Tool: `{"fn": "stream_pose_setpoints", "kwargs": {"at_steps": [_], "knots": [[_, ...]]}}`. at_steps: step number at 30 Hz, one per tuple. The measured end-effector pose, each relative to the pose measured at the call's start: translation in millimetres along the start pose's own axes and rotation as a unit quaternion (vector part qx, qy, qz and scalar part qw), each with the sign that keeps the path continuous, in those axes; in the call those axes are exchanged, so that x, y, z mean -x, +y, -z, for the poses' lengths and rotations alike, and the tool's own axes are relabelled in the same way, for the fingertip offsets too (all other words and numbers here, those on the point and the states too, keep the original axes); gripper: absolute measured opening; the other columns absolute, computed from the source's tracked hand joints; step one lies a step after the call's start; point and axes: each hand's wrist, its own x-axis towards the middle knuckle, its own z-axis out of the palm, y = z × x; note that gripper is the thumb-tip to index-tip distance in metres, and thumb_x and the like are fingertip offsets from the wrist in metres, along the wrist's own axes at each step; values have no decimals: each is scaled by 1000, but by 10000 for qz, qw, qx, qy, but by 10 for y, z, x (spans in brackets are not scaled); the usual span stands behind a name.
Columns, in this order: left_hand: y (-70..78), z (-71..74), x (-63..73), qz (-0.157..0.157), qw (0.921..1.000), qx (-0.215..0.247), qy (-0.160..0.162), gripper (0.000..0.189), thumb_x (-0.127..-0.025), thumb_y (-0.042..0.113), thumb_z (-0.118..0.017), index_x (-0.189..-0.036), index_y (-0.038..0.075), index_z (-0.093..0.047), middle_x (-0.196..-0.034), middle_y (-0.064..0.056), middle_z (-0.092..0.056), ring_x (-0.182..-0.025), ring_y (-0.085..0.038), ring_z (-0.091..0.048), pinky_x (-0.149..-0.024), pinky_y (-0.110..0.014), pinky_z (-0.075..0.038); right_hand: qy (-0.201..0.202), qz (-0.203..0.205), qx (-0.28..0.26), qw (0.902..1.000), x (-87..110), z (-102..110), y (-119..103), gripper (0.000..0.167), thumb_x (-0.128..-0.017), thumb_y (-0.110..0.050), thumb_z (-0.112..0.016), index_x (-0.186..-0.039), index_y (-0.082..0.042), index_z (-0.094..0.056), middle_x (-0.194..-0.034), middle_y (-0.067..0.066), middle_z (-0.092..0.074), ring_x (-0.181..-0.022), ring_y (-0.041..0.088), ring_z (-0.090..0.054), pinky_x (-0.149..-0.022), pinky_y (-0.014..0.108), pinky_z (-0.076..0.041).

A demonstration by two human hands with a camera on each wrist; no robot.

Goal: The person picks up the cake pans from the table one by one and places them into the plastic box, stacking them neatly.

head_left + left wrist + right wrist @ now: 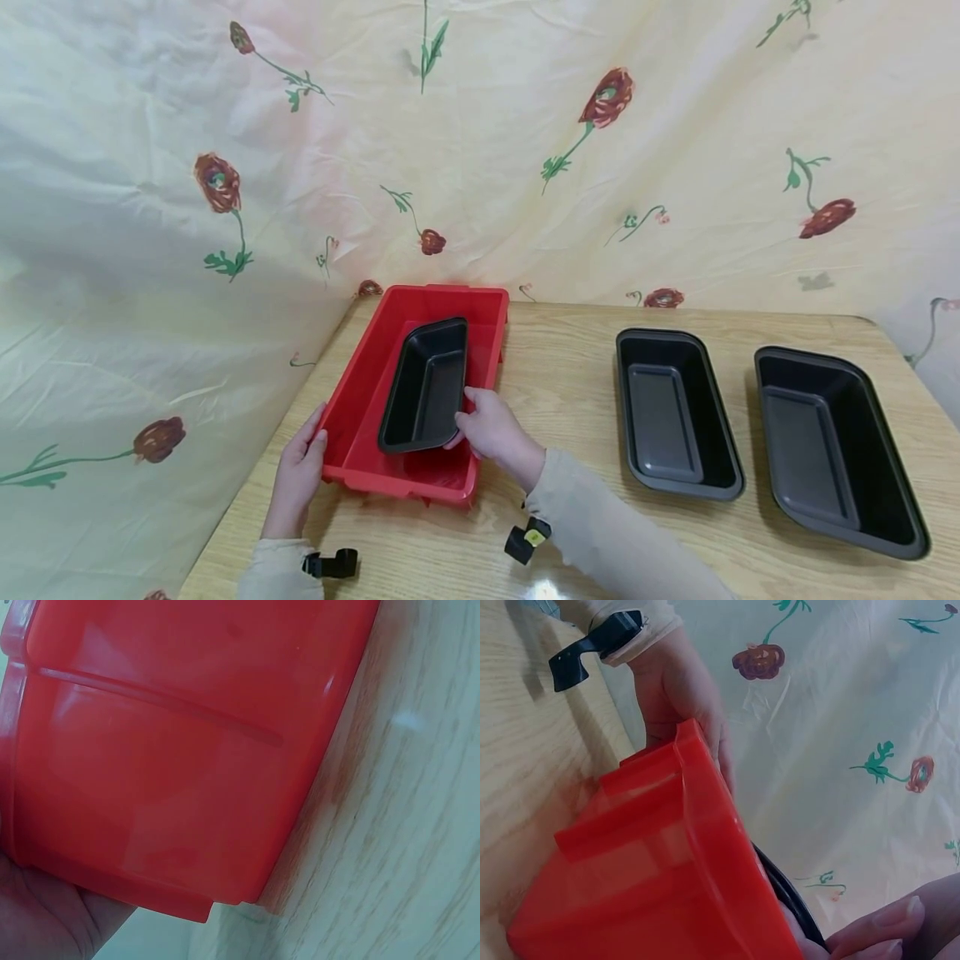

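Observation:
A red plastic tray [390, 483] is at the left of the table, with a small black loaf pan [427, 392] inside it, turned at a slight slant. My left hand [295, 475] grips the tray's rim near its front left corner. In the left wrist view that hand [52, 915] shows only in part below the red wall. My right hand [498, 429] pinches the loaf pan's rim at its near right end, over the tray's right side. The right wrist view shows its fingers [885, 922] at the pan's black edge [791, 896]. Whether the pan touches the tray's floor is unclear.
To the right, two larger black loaf pans stand on the wooden table [555, 358]: a middle one [663, 417] and a far right one [813, 450]. A flowered cloth [480, 150] hangs behind the table and along its left side.

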Motion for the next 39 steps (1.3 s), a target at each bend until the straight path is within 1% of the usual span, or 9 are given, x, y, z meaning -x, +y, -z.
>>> {"fn": "stream_pose_setpoints", "kwargs": {"at_steps": [3, 5, 10, 15, 20, 24, 30, 35, 39], "knots": [[-5, 0, -7, -2, 10000, 19, -15, 50, -106, 16, -37, -155, 18, -28, -156, -9, -29, -134, -29, -36, -85, -7, -43, 73, -11, -181, 9998, -6, -15, 2, 55, -98, -4, -52, -149, 3, -33, -53, 6, -44, -37, 13, -35, -37, 21, -30], [-1, -1, -9, 10, 10000, 3, -15, 50, -106, 17, -37, -155, 19, -28, -156, -9, -29, -134, -29, -37, -86, -8, -43, 167, -24, -289, 9994, -8, -23, 7, 55, -98, -2, -50, -149, 4, -32, -53, 5, -48, -37, 13, -35, -36, 21, -29], [8, -1, 0, 6, 10000, -26, 5, 50, -106, 16, -37, -155, 19, -29, -156, -10, -30, -133, -30, -37, -90, -14, -45, 406, -24, -304, 9987, 2, -24, 15, 57, -98, -3, -50, -150, 7, -27, -68, 11, -67, -37, 13, -40, -37, 20, -33], [16, -2, -2, -16, 10000, 34, -2, 50, -106, 15, -38, -155, 18, -29, -155, -11, -30, -133, -30, -37, -84, -8, -43, 418, 19, -240, 9988, 16, -16, 0, 58, -99, -5, -52, -150, 5, -28, -73, 12, -69, -37, 14, -42, -37, 19, -34], [23, 2, 0, 5, 10000, 8, -7, 50, -106, 17, -37, -155, 19, -28, -156, -11, -29, -133, -31, -37, -84, -8, -43, 309, 7, -65, 9995, 26, -14, -10, 58, -98, -7, -55, -149, 5, -31, -69, 13, -62, -39, 14, -42, -40, 20, -37], [23, 0, 3, 22, 10000, 7, 7, 50, -106, 17, -37, -155, 19, -28, -156, -10, -30, -134, -29, -37, -85, -7, -42, 129, 94, 259, 9995, 20, -12, -6, 55, -98, -8, -57, -147, 4, -37, -66, 17, -56, -39, 15, -42, -41, 21, -37], [22, -3, 11, 11, 10000, 15, 8, 50, -106, 16, -37, -155, 17, -27, -157, -10, -29, -134, -29, -37, -87, -8, -42, -136, 139, 636, 9978, 8, 0, -3, 50, -97, -8, -58, -143, 5, -42, -75, 25, -60, -39, 16, -43, -42, 21, -40], [14, -5, 11, 51, 10000, 49, 5, 50, -106, 16, -37, -155, 18, -27, -157, -10, -28, -134, -30, -36, -84, -6, -42, -203, 164, 897, 9956, 19, 12, -31, 49, -97, -8, -57, -141, 6, -43, -74, 15, -63, -39, 16, -45, -42, 21, -41], [9, -5, 8, 66, 10000, 74, -14, 50, -106, 16, -37, -155, 19, -27, -157, -9, -28, -134, -29, -36, -84, -6, -43, -335, 216, 960, 9946, 30, 20, -47, 38, -97, -8, -57, -132, 6, -51, -72, 9, -67, -40, 16, -46, -42, 20, -41]]}}
